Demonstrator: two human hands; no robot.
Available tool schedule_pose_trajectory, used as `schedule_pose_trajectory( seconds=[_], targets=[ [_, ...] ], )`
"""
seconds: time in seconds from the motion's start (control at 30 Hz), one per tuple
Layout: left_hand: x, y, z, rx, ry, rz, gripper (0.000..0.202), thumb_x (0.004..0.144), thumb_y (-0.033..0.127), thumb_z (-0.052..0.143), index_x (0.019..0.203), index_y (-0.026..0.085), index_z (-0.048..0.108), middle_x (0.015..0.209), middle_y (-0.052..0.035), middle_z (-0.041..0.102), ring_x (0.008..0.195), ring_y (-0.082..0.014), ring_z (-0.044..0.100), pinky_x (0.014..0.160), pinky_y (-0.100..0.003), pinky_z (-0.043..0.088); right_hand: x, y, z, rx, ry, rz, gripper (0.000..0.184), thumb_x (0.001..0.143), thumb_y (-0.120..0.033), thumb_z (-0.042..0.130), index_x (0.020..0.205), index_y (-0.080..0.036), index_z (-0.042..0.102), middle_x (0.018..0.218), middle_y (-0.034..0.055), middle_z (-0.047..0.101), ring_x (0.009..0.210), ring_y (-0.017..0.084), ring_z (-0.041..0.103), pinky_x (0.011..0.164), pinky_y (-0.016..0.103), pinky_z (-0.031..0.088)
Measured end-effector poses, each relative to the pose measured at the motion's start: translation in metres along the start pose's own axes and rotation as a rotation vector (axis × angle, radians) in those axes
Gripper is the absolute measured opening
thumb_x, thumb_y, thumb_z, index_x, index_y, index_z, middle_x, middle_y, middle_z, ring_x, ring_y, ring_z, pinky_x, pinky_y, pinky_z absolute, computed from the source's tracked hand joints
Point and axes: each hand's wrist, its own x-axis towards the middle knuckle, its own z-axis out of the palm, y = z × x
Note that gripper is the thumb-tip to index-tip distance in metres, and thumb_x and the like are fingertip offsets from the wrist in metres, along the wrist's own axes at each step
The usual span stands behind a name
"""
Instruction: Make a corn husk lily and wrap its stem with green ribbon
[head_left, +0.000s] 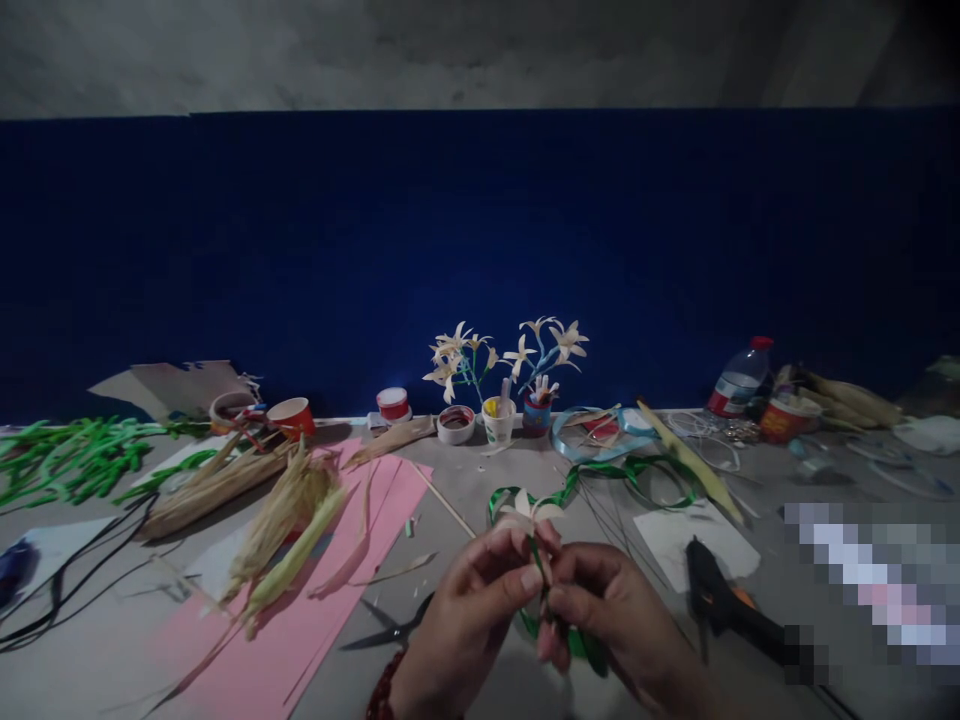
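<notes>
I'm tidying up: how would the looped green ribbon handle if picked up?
The green ribbon is probably floppy, since it lies in loose curls. It is likely light, being a thin strip, and perhaps slippery, given its sheen.

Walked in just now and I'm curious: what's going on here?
A person pinches a pale flower by its green stem, the left hand and right hand both at it. Green ribbon shows beneath the hands. More pale flowers stand at the back, a glue gun lies to the right, and scissors lie partly hidden beside the left hand.
</notes>
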Motion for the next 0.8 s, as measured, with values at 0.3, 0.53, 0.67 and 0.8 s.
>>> schedule_pose_trajectory(
  seconds=[0.3,0.53,0.67,0.8],
  targets=[
    [0.0,-0.01,-0.01,0.004,0.029,0.07,0.009,0.076,0.022,0.071,0.077,0.016,0.065,0.091,-0.0032,0.057,0.061,-0.0115,0.053,0.057,-0.026,0.046,-0.002,-0.002,-0.003,-0.283,0.091,-0.131,0.027,0.078,-0.035,0.072,0.064,-0.014,0.066,0.057,0.0022,0.07,0.052,0.01,0.061,0.052,0.02,0.048],
    [-0.002,-0.009,-0.009,-0.003,0.091,0.062,0.007,0.077,0.019,0.07,0.076,0.015,0.065,0.088,-0.004,0.059,0.066,-0.0124,0.055,0.066,-0.026,0.046,0.004,0.003,-0.005,-0.098,0.039,0.075,0.032,0.067,-0.042,0.079,0.064,-0.013,0.064,0.055,0.0049,0.072,0.044,0.01,0.059,0.047,0.021,0.046],
    [-0.004,-0.009,-0.006,-0.007,0.103,0.059,0.008,0.076,0.02,0.071,0.074,0.015,0.065,0.086,-0.0039,0.061,0.064,-0.0122,0.056,0.066,-0.026,0.047,0.002,0.005,-0.003,-0.045,0.054,0.089,0.033,0.067,-0.044,0.078,0.066,-0.014,0.063,0.051,0.0038,0.07,0.041,0.009,0.057,0.041,0.018,0.041],
    [-0.001,-0.008,-0.005,-0.071,0.056,0.013,0.011,0.074,0.022,0.073,0.076,0.014,0.065,0.077,-0.0022,0.059,0.057,-0.0107,0.054,0.06,-0.025,0.046,0.003,0.007,0.0,-0.028,0.051,0.088,0.036,0.066,-0.046,0.077,0.064,-0.014,0.061,0.048,0.0034,0.068,0.037,0.008,0.052,0.037,0.017,0.035]
  ],
)
